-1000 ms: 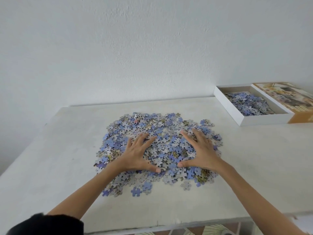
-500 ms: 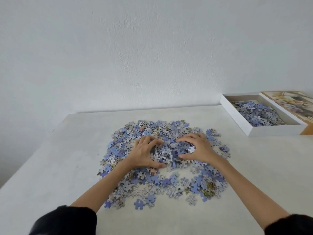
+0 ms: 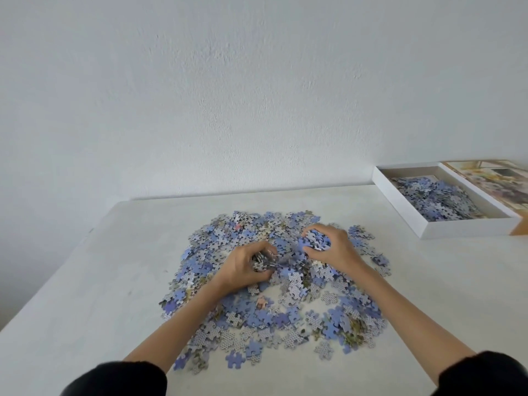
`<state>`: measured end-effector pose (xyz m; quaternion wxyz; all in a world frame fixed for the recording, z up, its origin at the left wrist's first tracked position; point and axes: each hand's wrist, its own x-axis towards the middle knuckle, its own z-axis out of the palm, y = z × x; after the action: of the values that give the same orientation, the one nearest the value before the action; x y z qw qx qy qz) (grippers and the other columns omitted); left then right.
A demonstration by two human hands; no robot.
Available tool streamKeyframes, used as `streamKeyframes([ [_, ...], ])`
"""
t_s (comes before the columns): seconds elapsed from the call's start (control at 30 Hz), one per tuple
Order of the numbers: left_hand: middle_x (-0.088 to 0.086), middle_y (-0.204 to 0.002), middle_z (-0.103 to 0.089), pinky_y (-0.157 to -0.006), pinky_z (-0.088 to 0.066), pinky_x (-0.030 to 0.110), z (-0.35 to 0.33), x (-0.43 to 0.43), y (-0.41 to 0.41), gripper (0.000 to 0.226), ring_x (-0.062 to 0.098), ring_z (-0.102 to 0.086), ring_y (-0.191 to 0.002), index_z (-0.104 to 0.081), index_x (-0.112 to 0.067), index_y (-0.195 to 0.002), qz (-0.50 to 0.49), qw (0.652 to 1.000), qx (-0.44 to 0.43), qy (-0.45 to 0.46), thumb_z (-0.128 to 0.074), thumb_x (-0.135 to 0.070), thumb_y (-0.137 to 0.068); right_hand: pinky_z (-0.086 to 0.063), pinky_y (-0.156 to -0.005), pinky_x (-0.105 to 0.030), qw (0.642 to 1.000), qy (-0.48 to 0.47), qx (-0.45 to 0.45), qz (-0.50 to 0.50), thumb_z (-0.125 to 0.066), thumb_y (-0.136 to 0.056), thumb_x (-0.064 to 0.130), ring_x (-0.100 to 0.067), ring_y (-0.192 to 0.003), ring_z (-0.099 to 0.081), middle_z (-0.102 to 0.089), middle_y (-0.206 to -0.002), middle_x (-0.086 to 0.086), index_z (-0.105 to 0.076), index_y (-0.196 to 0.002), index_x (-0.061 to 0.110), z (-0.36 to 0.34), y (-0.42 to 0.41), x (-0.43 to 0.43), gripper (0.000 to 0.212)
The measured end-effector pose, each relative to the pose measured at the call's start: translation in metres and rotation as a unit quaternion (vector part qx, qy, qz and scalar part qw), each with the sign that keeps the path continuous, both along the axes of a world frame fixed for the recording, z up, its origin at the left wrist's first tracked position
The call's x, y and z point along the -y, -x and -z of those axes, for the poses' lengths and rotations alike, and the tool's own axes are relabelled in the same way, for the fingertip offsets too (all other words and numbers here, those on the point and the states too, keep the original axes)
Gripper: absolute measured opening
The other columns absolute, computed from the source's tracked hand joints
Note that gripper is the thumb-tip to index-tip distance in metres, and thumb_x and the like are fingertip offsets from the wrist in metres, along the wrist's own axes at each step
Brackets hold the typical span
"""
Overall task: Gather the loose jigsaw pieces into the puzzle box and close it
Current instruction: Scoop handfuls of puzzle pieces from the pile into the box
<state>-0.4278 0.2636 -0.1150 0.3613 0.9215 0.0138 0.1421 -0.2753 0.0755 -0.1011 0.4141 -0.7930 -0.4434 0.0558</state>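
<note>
— Hands: how are they held?
— Both are curled, not spread. A clump of the blue-and-grey cardboard jigsaw pieces [image 3: 257, 318] is gripped by the left hand [image 3: 243, 267], with the fingers bent over it and the thumb closed in from the near side. A second clump is cupped by the right hand [image 3: 333, 248], fingers arched over it. The two hands lie just apart.
— Where are the pieces found?
— A wide loose heap is spread over the middle of the pale white desk [image 3: 100, 281], reaching toward its near edge. More are piled inside the shallow white cardboard puzzle box [image 3: 468, 230], set open near the desk's far right corner, well apart from the heap.
— Can any writing be read?
— A printed picture is borne by the tan-edged box lid [image 3: 491, 178], laid just beside the box on its right, but it is too blurred for lettering to be made out.
— What else is seen?
— Black sleeves [image 3: 114, 378] at the near edge, and a plain white wall [image 3: 257, 95] behind the desk.
</note>
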Motion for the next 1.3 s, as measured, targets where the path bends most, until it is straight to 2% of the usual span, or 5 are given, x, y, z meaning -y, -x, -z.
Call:
streamKeyframes([
  [0.17, -0.01, -0.099, -0.067, -0.082, -0.049, 0.013, -0.018, 0.001, -0.007, 0.027, 0.004, -0.063, -0.091, -0.06, -0.034, -0.099, -0.006, 0.998, 0.044, 0.047, -0.069, -0.03, -0.073, -0.034, -0.097, -0.008, 0.997, -0.048, 0.003, -0.054, -0.071, -0.076, 0.012, 0.016, -0.105, -0.051, -0.058, -0.111, 0.021, -0.059, -0.101, 0.035, -0.016, -0.008, -0.005, 0.036],
  [0.57, -0.005, -0.099, -0.068, -0.082, -0.046, 0.01, -0.044, 0.019, -0.025, 0.025, 0.008, -0.062, -0.093, -0.065, -0.018, -0.097, 0.019, 0.995, 0.083, 0.05, -0.069, -0.024, -0.073, -0.042, -0.099, -0.036, 0.989, -0.099, 0.025, -0.107, -0.071, -0.078, 0.016, -0.006, -0.106, -0.058, -0.064, -0.106, 0.017, -0.064, -0.102, 0.03, -0.047, -0.026, -0.002, 0.029],
  [0.77, -0.003, -0.095, -0.07, -0.082, -0.05, 0.02, -0.058, 0.036, -0.049, 0.024, 0.009, -0.064, -0.089, -0.067, -0.015, -0.096, 0.029, 0.993, 0.104, 0.038, -0.071, -0.024, -0.074, -0.043, -0.097, -0.028, 0.987, -0.116, 0.016, -0.114, -0.069, -0.079, 0.012, -0.002, -0.106, -0.058, -0.066, -0.104, 0.012, -0.065, -0.101, 0.022, -0.062, -0.05, 0.016, 0.024],
  [0.97, -0.001, -0.092, -0.069, -0.076, -0.048, 0.016, -0.075, 0.07, -0.095, 0.022, 0.01, -0.064, -0.084, -0.068, -0.013, -0.095, 0.045, 0.991, 0.115, 0.05, -0.073, -0.02, -0.075, -0.049, -0.077, -0.018, 0.985, -0.135, 0.015, -0.102, -0.068, -0.079, 0.006, -0.007, -0.089, -0.064, -0.067, -0.097, 0.006, -0.065, -0.098, 0.019, -0.086, -0.094, 0.049, 0.023],
  [1.3, -0.012, -0.083, -0.064, -0.068, -0.044, 0.014, -0.093, 0.157, -0.211, 0.018, -0.001, -0.058, -0.07, -0.068, -0.012, -0.09, 0.1, 0.989, 0.099, 0.052, -0.074, -0.005, -0.074, -0.046, -0.083, -0.015, 0.988, -0.14, 0.057, -0.028, -0.07, -0.078, 0.007, -0.001, -0.093, -0.062, -0.069, -0.101, 0.002, -0.066, -0.099, 0.016, -0.116, -0.203, 0.134, 0.023],
])
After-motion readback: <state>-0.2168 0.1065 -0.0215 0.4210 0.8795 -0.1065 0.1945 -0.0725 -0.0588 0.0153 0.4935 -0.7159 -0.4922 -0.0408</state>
